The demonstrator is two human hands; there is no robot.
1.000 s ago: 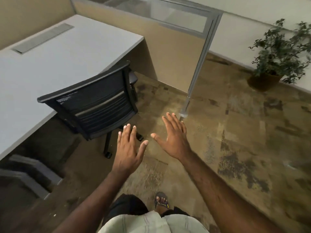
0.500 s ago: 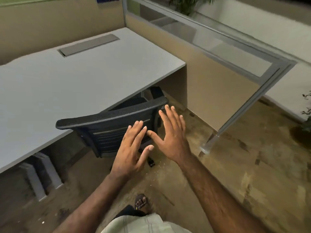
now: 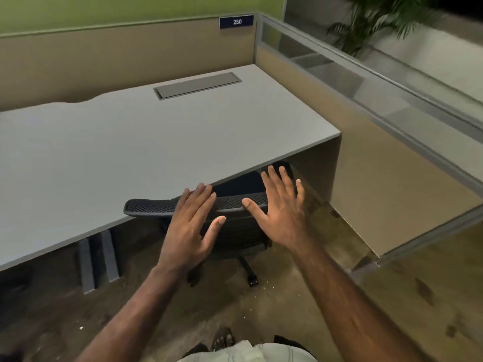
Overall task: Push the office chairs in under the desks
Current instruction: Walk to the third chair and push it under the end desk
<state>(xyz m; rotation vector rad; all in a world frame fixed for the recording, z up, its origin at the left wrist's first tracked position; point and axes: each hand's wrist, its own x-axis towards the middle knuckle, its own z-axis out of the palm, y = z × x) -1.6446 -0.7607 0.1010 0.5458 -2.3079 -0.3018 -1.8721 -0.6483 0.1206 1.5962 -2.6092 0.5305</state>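
A black mesh-backed office chair point(image 3: 149, 205) stands at the front edge of a grey desk point(image 3: 130, 142), its seat mostly hidden beneath the desktop. The top of the backrest sits right at the desk's edge. My left hand point(image 3: 192, 226) is spread flat with straight fingers over the middle of the backrest. My right hand point(image 3: 283, 207) is also flat and spread, over the backrest's right end. Whether the palms touch the mesh I cannot tell. Neither hand holds anything.
A beige partition with a glass upper strip point(image 3: 379, 105) bounds the desk on the right, its post point(image 3: 366, 267) reaching the floor. Grey supports point(image 3: 98, 259) stand under the desk at left. A cable tray lid point(image 3: 197, 86) lies in the desktop. A plant point(image 3: 366, 27) stands beyond.
I have stepped closer and both hands moved forward onto the backrest area. The chair now sits further under the desk, its backrest at the desk's edge.
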